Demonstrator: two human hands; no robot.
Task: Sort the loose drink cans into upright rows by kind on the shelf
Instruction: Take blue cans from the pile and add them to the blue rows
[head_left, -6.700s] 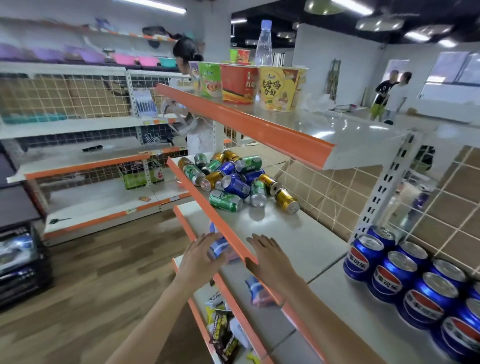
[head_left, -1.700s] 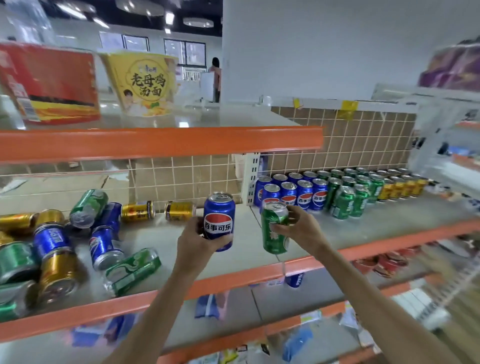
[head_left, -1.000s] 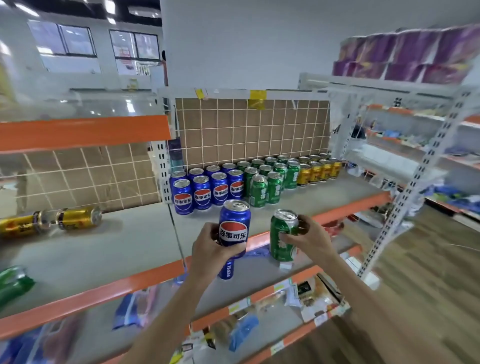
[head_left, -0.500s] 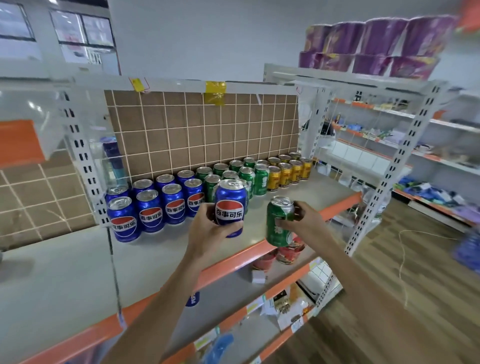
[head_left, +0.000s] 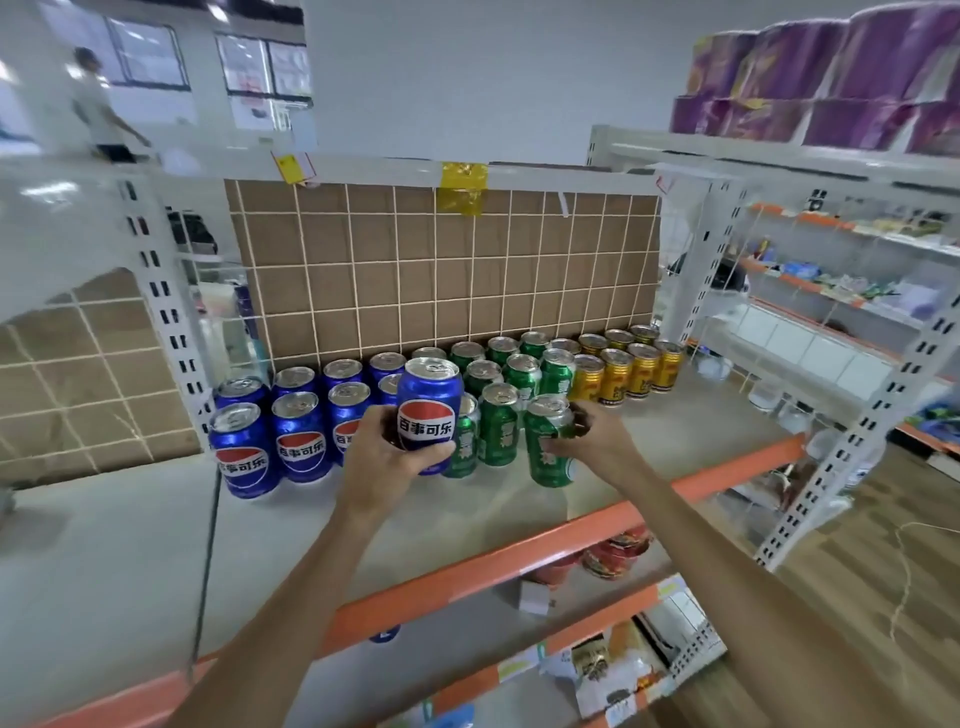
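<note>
- Blue can (head_left: 429, 410) gripped round the lower body by left hand (head_left: 387, 460), raised before the blue row (head_left: 291, 421).
- Green can (head_left: 549, 441) pinched by right hand (head_left: 597, 447), seemingly touching the shelf (head_left: 519, 519) beside the green row (head_left: 498, 395).
- Smooth, rigid, probably full and hefty; mid-body grip safest.

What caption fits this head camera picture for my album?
Left hand holds a blue can, right hand sets a green can by green rows.
</note>
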